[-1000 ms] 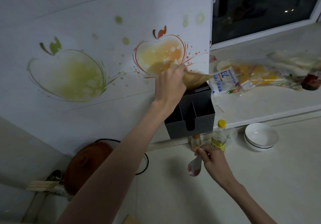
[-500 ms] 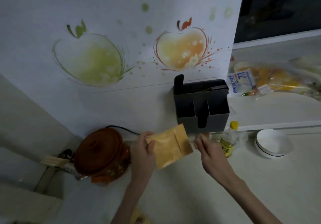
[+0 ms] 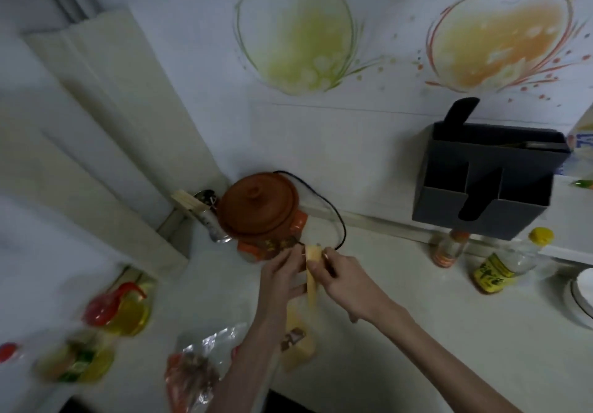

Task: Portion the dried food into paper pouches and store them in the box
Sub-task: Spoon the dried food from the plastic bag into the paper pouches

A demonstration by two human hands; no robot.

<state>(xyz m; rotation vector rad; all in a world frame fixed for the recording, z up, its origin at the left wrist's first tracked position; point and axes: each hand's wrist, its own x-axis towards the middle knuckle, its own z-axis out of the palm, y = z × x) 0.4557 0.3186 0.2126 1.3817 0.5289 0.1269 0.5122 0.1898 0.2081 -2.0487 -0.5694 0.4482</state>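
Both hands meet over the counter's middle and hold one yellow paper pouch (image 3: 312, 279) edge-on between them. My left hand (image 3: 284, 279) grips its left side, and my right hand (image 3: 345, 281) pinches its top edge from the right. A clear plastic bag of dark dried food (image 3: 195, 371) lies near the front edge, below my left forearm. More yellow pouches (image 3: 296, 345) lie on the counter under my hands. The dark grey divided box (image 3: 481, 185) hangs on the wall at the right, well above and right of the hands.
A brown clay pot (image 3: 258, 209) with a black cord stands just behind my hands. A small spice jar (image 3: 449, 249), a yellow-capped bottle (image 3: 507, 263) and white bowls (image 3: 582, 297) stand at the right. Red and yellow packets (image 3: 118, 306) lie blurred at the left.
The view swung left and down. My left hand brought the pouch down from the box to the counter, and my right hand came over and took hold of its top edge.
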